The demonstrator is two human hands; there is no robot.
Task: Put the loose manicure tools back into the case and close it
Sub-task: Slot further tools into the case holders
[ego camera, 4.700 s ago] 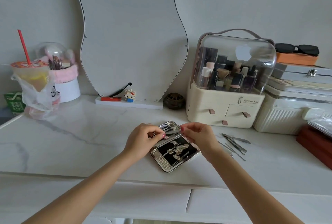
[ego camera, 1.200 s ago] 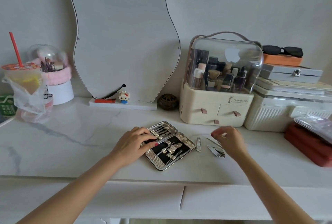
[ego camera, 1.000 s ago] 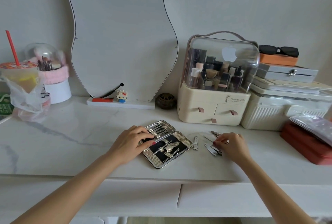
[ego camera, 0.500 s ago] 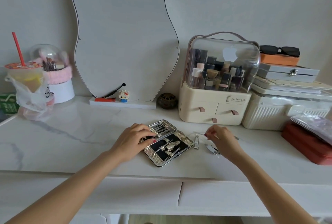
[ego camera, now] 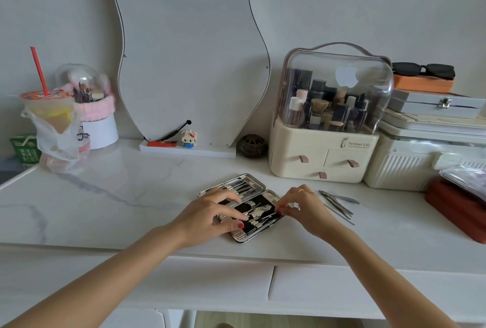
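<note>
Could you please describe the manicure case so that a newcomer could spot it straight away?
In front of the tall wavy mirror, on the marble tabletop, the manicure case lies open under both hands. Unlike the cream boxes nearby, it is flat, silver-rimmed and black-lined, with metal tools inside.

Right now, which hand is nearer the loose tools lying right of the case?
Right. The right hand sits just beside the loose tools; the left hand rests on the open case, farther away.
</note>
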